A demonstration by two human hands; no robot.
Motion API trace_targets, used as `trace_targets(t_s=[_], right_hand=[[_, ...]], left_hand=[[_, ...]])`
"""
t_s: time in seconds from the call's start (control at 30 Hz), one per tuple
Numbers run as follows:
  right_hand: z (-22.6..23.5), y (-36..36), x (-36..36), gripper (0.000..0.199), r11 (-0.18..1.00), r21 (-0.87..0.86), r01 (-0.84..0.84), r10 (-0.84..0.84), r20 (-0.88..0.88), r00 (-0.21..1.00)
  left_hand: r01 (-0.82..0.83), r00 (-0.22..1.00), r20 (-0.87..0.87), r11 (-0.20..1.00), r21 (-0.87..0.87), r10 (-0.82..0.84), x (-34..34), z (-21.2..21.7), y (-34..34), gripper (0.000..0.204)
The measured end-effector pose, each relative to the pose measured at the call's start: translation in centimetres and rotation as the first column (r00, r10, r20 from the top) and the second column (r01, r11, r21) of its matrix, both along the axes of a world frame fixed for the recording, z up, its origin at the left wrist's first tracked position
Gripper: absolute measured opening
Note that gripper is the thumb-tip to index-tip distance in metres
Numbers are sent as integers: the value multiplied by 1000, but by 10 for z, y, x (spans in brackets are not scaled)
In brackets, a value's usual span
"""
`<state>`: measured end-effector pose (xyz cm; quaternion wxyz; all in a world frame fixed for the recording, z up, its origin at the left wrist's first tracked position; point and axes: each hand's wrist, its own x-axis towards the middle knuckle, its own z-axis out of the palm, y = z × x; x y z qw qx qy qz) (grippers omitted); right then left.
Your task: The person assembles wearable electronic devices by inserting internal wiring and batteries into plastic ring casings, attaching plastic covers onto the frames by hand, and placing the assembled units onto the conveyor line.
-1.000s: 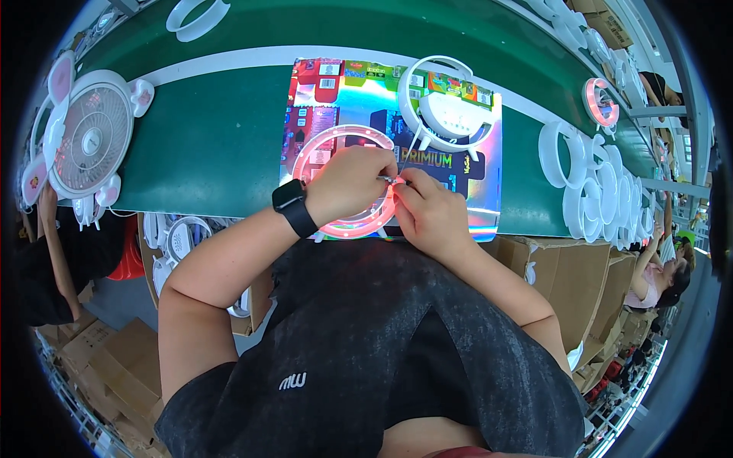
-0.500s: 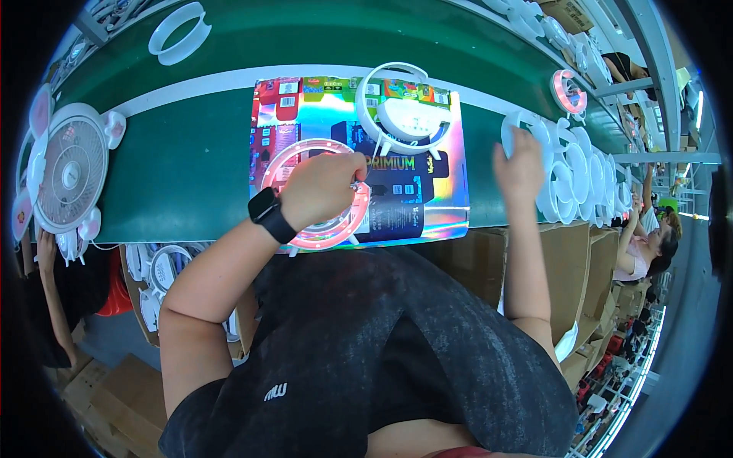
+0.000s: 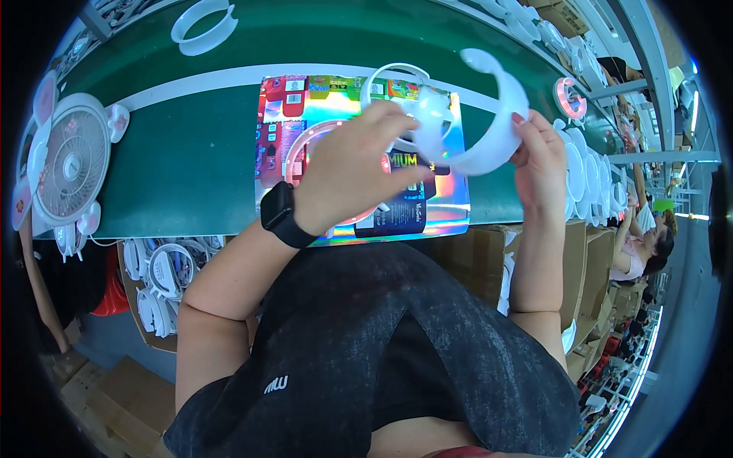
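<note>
My right hand (image 3: 544,160) pinches a white, open C-shaped plastic ring (image 3: 482,158) between thumb and fingers, holding it up over the right side of a shiny printed cardboard sheet (image 3: 452,210). Reaching toward that ring's left end, my left hand (image 3: 343,172) has its fingers stretched out and thumb apart, with nothing in it. Beneath it lies a round frame with a glowing pinkish-red ring (image 3: 298,149), mostly covered by the hand. Behind, a white ring-shaped housing (image 3: 369,91) rests on the sheet, partly hidden by the held ring.
More white rings (image 3: 589,174) stand in a row at right on the green belt (image 3: 175,191). A white fan (image 3: 70,168) stands at left, with a loose ring (image 3: 183,38) farther back. A lit ring (image 3: 569,98) sits far right. Cardboard boxes (image 3: 473,263) stand below the edge.
My right hand has taken a white ring from the row and brought it left over the sheet. My left hand has opened and moved slightly up and right. The loose ring at the back has shifted right.
</note>
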<state>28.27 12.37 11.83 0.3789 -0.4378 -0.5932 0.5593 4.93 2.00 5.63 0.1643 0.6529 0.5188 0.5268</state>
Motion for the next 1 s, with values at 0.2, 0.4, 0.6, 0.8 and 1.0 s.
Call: trace_targets(t_s=[0.2, 0.4, 0.6, 0.8, 1.0], right_hand=[[-6, -36, -64, 34, 973, -39, -226, 202, -323, 925], [-34, -75, -74, 25, 643, 516, -565, 370, 437, 820], [-55, -83, -91, 36, 355, 559, -749, 300, 691, 658], [-68, -96, -103, 42, 296, 489, -821, 185, 813, 551], [-57, -85, -101, 37, 184, 447, -876, 238, 844, 481]], left_hand=[[272, 935, 300, 923, -272, -187, -12, 9, -26, 15], [560, 396, 915, 810, -173, -78, -57, -17, -52, 41], [-118, 991, -102, 937, -328, 89, -78, -71, -86, 109], [-232, 960, -242, 891, -391, 143, -60, -87, -89, 117], [-267, 944, -280, 900, -343, 173, -58, -90, -91, 113]])
